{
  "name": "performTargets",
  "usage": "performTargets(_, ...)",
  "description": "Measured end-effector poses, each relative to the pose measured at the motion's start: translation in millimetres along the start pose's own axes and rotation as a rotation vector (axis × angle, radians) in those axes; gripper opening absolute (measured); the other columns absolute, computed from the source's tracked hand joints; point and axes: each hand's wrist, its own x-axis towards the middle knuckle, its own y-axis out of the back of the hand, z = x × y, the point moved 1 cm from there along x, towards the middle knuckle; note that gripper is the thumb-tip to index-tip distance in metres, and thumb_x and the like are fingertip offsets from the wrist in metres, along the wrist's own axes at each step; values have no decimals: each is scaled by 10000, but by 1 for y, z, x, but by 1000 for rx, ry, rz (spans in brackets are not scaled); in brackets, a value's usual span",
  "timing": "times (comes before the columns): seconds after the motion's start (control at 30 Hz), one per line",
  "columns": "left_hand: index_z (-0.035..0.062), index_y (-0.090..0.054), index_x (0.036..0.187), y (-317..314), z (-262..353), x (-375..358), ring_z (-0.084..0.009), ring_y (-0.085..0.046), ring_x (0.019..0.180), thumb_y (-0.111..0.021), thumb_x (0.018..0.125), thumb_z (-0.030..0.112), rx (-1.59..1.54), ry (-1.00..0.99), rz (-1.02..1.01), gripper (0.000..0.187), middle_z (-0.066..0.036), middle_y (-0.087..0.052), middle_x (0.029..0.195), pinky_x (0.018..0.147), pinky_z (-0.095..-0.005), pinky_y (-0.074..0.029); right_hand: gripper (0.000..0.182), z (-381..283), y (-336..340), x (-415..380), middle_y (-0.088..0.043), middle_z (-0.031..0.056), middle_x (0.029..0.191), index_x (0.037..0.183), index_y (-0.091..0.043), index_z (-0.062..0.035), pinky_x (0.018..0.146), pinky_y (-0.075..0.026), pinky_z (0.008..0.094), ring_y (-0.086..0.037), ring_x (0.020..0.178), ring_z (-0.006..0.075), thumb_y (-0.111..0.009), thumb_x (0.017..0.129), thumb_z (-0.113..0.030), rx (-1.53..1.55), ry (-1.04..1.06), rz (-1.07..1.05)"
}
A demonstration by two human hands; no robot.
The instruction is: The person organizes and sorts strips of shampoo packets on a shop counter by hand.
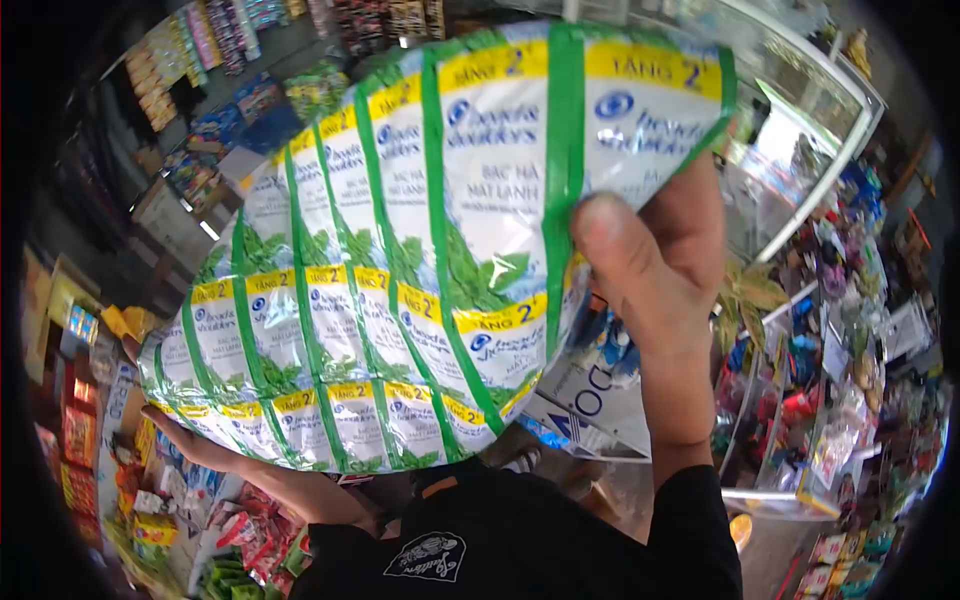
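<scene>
A wide sheet of joined shampoo sachets (390,250), white with green bands and yellow strips, fills the middle of the view. It is held up and bowed in front of my chest. My right hand (655,260) grips its right edge, thumb on the printed face and fingers behind. At the lower left edge, my left hand (190,438) holds the sheet from beneath and behind. Most of that hand's fingers are hidden by the sachets.
Strips of small packets (190,45) hang at the upper left. A glass display case (830,110) stands at the upper right. Colourful goods crowd the right side, and red packets (262,530) lie at the lower left. A white box with dark letters (590,405) shows behind the sheet.
</scene>
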Motion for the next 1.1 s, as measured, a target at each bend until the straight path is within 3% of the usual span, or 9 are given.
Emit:
performTargets(0.17,-40,-362,1546,121,25,29,-250,-473,1383,-331,1126,390,272,-171,286,603,-144,-418,1587,1178,-398,-321,446,22,-63,-12,-693,106,1191,1352,-521,42,903,-528,305,-669,1050,157,-701,955,-51,193,-61,78)
performTargets(0.23,-33,-314,1575,124,49,27,-213,-460,1394,-309,1139,341,-44,-126,166,574,-159,-380,1611,1183,-360,-308,447,32,-91,-23,-692,108,1198,1351,-519,48,912,-526,311,-667,1059,160,-701,955,-53,205,-117,80)
performTargets(0.27,-33,-256,1593,174,50,32,-215,-372,1463,-274,1139,369,135,-97,402,607,-127,-292,1663,1215,-375,-251,446,40,-102,-32,-691,110,1201,1349,-520,49,917,-525,313,-666,1064,161,-701,955,-53,200,-155,69)
performTargets(0.37,-38,-293,1579,168,75,15,-235,-371,1459,-247,1139,381,147,-116,232,609,-113,-312,1655,1225,-372,-225,433,76,-123,-63,-689,112,1212,1342,-525,45,927,-522,318,-661,1077,162,-698,959,-54,185,-280,22)
performTargets(0.53,-31,-265,1590,289,106,6,-221,-334,1480,-253,1137,392,288,-42,299,620,-113,-300,1662,1240,-376,-186,377,127,-178,-122,-689,97,1210,1319,-540,33,910,-517,307,-654,1068,145,-674,977,-51,312,-547,79)
performTargets(0.77,-46,-368,1514,328,129,-20,-255,-403,1462,-322,1125,384,620,-119,99,582,-166,-345,1636,1246,-427,-268,345,188,-214,-203,-641,79,1261,1343,-530,25,968,-466,309,-582,1146,127,-614,1012,-29,532,-689,77)
performTargets(0.83,-7,-423,1182,324,132,-25,-279,-479,1363,-336,1124,379,430,-110,113,401,-237,-367,1605,1186,-450,-347,348,199,-218,-219,-627,83,1288,1350,-525,22,995,-448,311,-562,1181,130,-607,1015,-25,574,-764,91)
performTargets(0.9,13,-454,1033,310,136,-26,-308,-500,1338,-353,1121,373,395,-108,159,385,-276,-363,1595,1162,-480,-384,344,204,-223,-227,-619,85,1320,1364,-519,10,1022,-448,327,-571,1201,149,-586,1034,-60,590,-845,126)
performTargets(1.1,14,-497,1126,292,160,-30,-289,-393,1447,-359,1121,361,732,-132,298,373,-239,-292,1644,1205,-456,-306,361,232,-222,-249,-620,79,1335,1401,-496,-6,1044,-448,317,-583,1220,148,-550,1061,-118,600,-1138,71)
